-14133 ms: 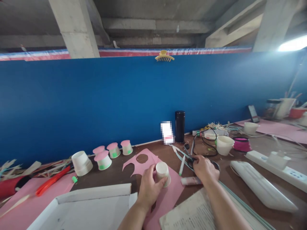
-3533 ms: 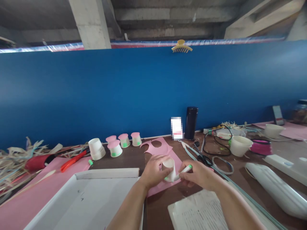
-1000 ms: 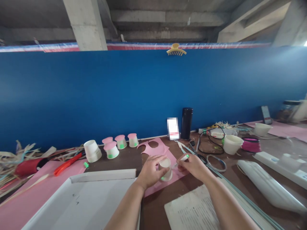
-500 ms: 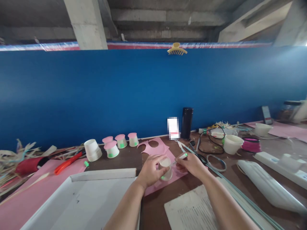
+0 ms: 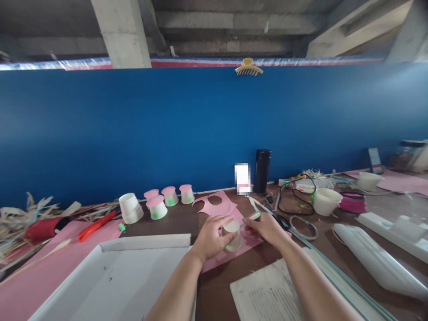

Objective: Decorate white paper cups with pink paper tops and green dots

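My left hand (image 5: pixel 210 237) is closed around a white paper cup (image 5: pixel 236 243) standing upside down on a pink paper sheet (image 5: pixel 245 244). Round holes are cut in the far part of that sheet. A green patch shows on the cup's side by my thumb. In my right hand (image 5: pixel 265 227) is a white marker pen (image 5: pixel 253 217) with a green end, pinched between the fingers. Its tip points left, close to the cup; whether it touches is too small to tell.
Several upturned cups topped with pink paper discs (image 5: pixel 156 200) stand at the back left, beside stacked white cups (image 5: pixel 130 208). A white tray (image 5: pixel 147 240), red-handled scissors (image 5: pixel 95 226), printed papers (image 5: pixel 267 294), a black flask (image 5: pixel 262 171) and cables (image 5: pixel 310 229) surround the hands.
The pen in my right hand has shifted slightly left, closer to the cup. My left hand stays on the cup. The whole view has moved a little.
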`<action>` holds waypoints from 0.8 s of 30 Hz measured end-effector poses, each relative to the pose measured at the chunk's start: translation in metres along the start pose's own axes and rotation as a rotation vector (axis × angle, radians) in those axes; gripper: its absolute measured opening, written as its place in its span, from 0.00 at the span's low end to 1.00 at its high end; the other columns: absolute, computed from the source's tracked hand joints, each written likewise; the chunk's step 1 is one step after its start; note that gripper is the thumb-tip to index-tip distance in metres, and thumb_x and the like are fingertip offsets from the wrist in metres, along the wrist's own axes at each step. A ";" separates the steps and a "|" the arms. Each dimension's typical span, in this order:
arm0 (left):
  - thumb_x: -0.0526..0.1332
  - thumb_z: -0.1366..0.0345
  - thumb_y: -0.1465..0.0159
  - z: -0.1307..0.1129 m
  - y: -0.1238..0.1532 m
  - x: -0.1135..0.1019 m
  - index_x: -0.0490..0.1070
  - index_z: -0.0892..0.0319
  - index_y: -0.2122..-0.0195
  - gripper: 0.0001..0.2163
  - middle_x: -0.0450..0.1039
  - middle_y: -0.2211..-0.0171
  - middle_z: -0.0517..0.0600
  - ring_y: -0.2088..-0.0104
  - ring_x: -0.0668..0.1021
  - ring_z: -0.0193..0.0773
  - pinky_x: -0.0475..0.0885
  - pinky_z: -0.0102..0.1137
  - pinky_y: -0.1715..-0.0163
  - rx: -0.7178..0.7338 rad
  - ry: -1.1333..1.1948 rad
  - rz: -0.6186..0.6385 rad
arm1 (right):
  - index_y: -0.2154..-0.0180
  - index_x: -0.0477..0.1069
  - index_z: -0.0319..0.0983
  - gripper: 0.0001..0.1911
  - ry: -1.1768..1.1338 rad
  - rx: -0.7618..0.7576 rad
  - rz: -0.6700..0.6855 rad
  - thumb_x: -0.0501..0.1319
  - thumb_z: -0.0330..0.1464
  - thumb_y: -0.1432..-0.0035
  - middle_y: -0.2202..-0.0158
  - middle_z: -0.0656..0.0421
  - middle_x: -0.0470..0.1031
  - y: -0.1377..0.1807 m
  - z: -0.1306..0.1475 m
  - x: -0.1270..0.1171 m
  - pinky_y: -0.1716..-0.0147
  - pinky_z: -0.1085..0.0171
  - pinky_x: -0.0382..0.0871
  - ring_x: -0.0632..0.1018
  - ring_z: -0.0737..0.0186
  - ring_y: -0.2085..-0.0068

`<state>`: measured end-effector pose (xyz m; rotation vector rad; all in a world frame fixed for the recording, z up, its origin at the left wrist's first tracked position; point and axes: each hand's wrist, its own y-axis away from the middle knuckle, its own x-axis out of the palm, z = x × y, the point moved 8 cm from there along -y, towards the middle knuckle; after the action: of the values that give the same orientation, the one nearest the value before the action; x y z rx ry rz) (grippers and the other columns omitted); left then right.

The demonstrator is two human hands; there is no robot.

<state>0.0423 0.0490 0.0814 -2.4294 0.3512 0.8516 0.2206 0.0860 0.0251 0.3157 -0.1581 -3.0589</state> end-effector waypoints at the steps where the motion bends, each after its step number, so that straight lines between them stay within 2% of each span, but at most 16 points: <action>1: 0.61 0.46 0.41 0.000 0.000 0.000 0.72 0.53 0.45 0.26 0.73 0.46 0.53 0.45 0.71 0.49 0.68 0.42 0.46 0.001 -0.002 -0.002 | 0.77 0.69 0.38 0.14 0.007 0.002 -0.001 0.68 0.41 0.53 0.79 0.60 0.76 0.000 0.000 0.000 0.79 0.70 0.70 0.76 0.66 0.78; 13: 0.62 0.49 0.41 -0.003 0.000 -0.002 0.72 0.53 0.46 0.24 0.73 0.47 0.52 0.46 0.71 0.48 0.67 0.41 0.46 -0.003 -0.015 -0.008 | 0.80 0.71 0.37 0.17 0.103 -0.004 -0.021 0.66 0.42 0.50 0.81 0.56 0.76 -0.002 0.007 0.002 0.82 0.69 0.66 0.72 0.67 0.82; 24: 0.63 0.54 0.41 -0.004 0.000 -0.002 0.72 0.52 0.46 0.21 0.74 0.47 0.50 0.46 0.71 0.47 0.67 0.41 0.46 0.008 -0.016 -0.011 | 0.83 0.69 0.38 0.19 0.184 -0.029 -0.029 0.68 0.43 0.52 0.87 0.59 0.72 0.000 0.017 0.010 0.83 0.69 0.61 0.70 0.67 0.84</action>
<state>0.0422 0.0468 0.0850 -2.4140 0.3340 0.8630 0.2073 0.0873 0.0398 0.5994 -0.1008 -3.0358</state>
